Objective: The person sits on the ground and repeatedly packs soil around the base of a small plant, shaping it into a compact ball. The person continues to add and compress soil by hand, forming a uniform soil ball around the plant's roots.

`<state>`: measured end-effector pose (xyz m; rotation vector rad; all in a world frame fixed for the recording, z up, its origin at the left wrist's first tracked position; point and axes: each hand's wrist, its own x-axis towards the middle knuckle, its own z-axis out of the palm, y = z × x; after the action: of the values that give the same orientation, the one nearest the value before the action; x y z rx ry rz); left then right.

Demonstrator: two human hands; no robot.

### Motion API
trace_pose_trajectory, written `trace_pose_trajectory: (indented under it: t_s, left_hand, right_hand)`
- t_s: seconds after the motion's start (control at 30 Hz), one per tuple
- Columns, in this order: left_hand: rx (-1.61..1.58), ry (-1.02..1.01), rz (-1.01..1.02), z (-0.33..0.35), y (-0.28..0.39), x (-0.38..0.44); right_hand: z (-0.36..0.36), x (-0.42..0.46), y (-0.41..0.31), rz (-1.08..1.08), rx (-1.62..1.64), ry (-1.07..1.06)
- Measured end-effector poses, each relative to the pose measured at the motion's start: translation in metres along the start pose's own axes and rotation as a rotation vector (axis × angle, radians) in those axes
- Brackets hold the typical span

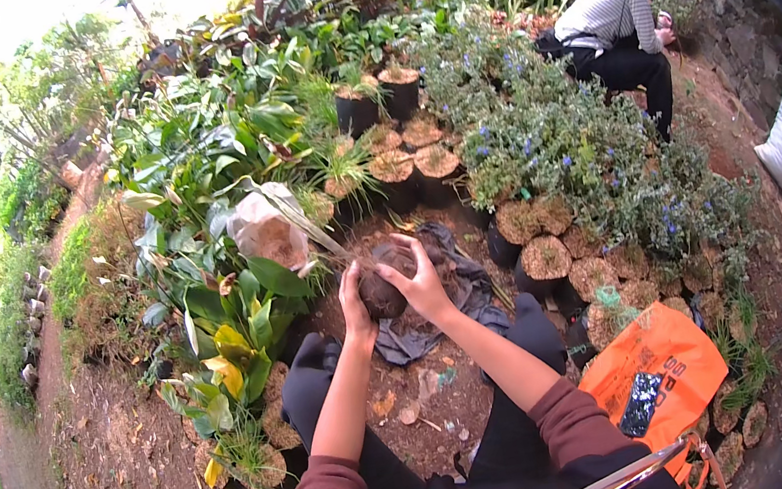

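Observation:
Between my two palms is a dark, rounded root ball [381,293] with fine roots on it. My left hand [356,304] presses its left side, and my right hand [414,277] curves around its upper right. A pale plant stem [313,232] slopes up and left from the ball's top. Below and behind it, crumpled black plastic [410,344] lies on the soil between my feet, with loose roots and dirt about it. The underside of the root ball is partly hidden.
An open white bag [273,233] holding brown material stands left of the stem. Black grow bags [544,263] and leafy plants [224,140] crowd around. At right lies an orange bag [669,355] with a phone [641,404] on it. Another person [613,29] bends over at upper right.

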<state>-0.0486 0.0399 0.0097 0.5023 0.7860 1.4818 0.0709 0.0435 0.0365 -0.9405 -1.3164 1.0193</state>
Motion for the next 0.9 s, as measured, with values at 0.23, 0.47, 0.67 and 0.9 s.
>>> trace_pose_trajectory:
  t_s: [0.23, 0.47, 0.67, 0.9]
  left_hand:
    - [0.137, 0.007, 0.076, 0.009, -0.012, -0.005]
    - [0.173, -0.226, 0.005, 0.009, -0.007, -0.007]
    - [0.145, -0.086, 0.151, 0.022, -0.01, -0.023]
    - [0.097, -0.097, 0.166, 0.026, 0.001, -0.021]
  right_hand:
    - [0.005, -0.01, -0.002, 0.111, 0.193, 0.092]
    - [-0.004, 0.002, -0.008, 0.136, 0.392, 0.218]
    - [0.011, -0.018, -0.008, -0.287, -0.228, 0.145]
    - [0.004, -0.017, -0.013, -0.197, -0.106, 0.06]
